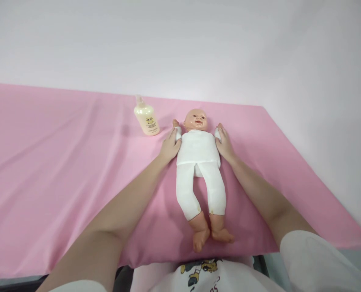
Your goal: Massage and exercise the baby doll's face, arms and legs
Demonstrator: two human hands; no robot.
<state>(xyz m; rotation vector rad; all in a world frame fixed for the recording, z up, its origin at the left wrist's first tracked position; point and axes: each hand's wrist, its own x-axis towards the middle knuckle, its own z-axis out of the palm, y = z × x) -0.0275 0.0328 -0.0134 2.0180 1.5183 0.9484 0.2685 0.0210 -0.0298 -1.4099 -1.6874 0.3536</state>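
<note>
Two bare hands rest on either side of a plastic baby doll in a white cloth suit (198, 162). The left hand (169, 147) lies flat against the doll's side, its fingers together and pointing away from the person, touching the doll's short sleeve near the shoulder. The right hand (224, 145) mirrors it on the opposite side, fingers together against the other sleeve. Neither grip is closed around the doll; both hands press or rest against its upper body with loosely flat palms, and whether the thumbs hook under it cannot be seen.

The doll lies on its back, head away from the person, bare feet pointing toward them, roughly in the middle of the view. It rests on a smooth pink cloth (61, 170) covering the tabletop. A cream-coloured plastic bottle with a pale pump top (146, 117) stands just beyond the left hand, near the doll's head but not touching it. A plain white wall (180, 44) rises behind the tabletop. The person's white printed shirt (205, 275) shows at the bottom edge.
</note>
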